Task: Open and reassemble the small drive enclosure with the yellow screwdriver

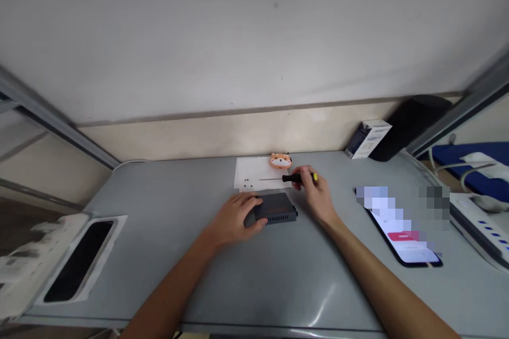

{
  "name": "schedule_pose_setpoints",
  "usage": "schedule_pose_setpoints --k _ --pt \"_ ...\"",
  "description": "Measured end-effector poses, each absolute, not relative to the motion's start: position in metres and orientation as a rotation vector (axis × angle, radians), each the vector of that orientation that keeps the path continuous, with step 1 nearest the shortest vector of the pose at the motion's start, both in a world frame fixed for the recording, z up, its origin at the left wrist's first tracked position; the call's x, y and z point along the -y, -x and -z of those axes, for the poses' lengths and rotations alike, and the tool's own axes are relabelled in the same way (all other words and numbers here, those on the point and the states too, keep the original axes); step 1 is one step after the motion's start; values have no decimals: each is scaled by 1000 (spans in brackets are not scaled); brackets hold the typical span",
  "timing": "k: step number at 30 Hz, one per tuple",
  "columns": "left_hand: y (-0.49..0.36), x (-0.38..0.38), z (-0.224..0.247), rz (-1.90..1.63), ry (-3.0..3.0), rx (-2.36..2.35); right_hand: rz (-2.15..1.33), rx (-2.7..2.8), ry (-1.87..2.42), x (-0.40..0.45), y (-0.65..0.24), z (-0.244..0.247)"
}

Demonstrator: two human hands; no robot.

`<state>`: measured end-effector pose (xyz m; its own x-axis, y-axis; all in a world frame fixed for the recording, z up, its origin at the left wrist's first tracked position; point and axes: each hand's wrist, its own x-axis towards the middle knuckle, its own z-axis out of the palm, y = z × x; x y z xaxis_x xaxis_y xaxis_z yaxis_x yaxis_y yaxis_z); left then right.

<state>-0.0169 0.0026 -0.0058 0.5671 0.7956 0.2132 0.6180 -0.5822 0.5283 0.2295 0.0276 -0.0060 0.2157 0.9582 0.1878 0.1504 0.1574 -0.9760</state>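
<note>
The smooth grey worktop (pixel 159 222) has a pale wall (pixel 199 137) along its back edge. The half-curled left hand (pixel 236 217) holds a flat, dark grey box (pixel 276 204) near the middle, with wide room to the front edge. The right hand (pixel 317 193) is curled round a thin black-and-yellow screwdriver (pixel 292 177), its tip over white paper (pixel 256 168).
</note>
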Motion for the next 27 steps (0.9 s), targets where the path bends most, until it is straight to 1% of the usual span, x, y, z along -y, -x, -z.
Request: schedule_pose_setpoints --k 7,14,20,23,27 --pt "15 2 -3 -751 -2302 -1160 -958 1333 1277 -28 -225 13" --pt "11 2 -1 -847 -1970 -1320 -955 1384 1266 -29 -226 13" --pt "20 -3 -4 -736 -1874 -1254 -1054 1151 1224 -30 -232 8" --pt "19 -4 -2 -790 -1855 -1240 -1113 1048 1153 -29 -236 5" --pt "15 -5 5 -838 -1858 -1267 -1179 1063 1108 -27 -238 3"
